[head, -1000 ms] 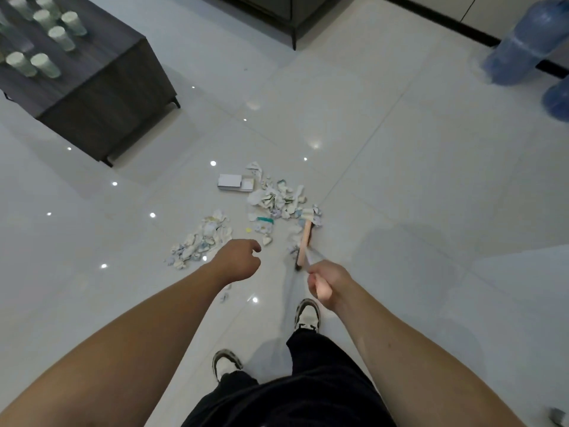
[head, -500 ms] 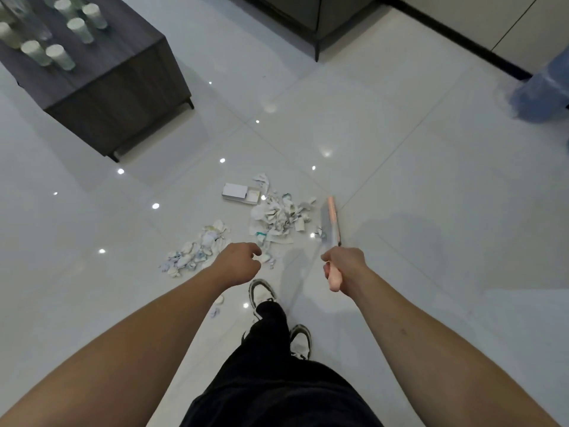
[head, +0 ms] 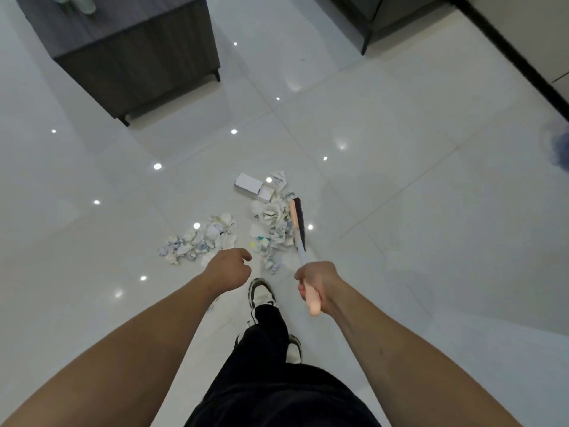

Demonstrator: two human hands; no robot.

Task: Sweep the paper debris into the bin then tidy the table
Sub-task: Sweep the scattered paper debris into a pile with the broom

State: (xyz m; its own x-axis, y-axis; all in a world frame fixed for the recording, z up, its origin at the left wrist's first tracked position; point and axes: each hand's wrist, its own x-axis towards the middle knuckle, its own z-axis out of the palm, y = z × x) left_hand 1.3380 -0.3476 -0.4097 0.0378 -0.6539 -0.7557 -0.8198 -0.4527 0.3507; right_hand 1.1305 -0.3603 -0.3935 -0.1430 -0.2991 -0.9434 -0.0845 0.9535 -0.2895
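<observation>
Crumpled paper debris lies on the white tiled floor in two heaps: a left heap (head: 200,240) and a right heap (head: 274,224). A small white box (head: 248,184) sits at the far edge of the right heap. My right hand (head: 318,280) grips the handle of a pink brush (head: 297,223), whose dark bristles touch the right side of the right heap. My left hand (head: 229,269) hovers just in front of the left heap with its fingers loosely curled, holding nothing. No bin is in view.
A dark wooden table (head: 123,41) stands at the upper left with pale cups at its far end. A dark cabinet leg (head: 365,41) shows at the top. My shoes (head: 261,295) and dark trousers are below the heaps. A blue bottle (head: 560,146) is at the right edge.
I stepped closer to the debris and the view tilted down. The brush swung from beside the right heap to lie against its right side.
</observation>
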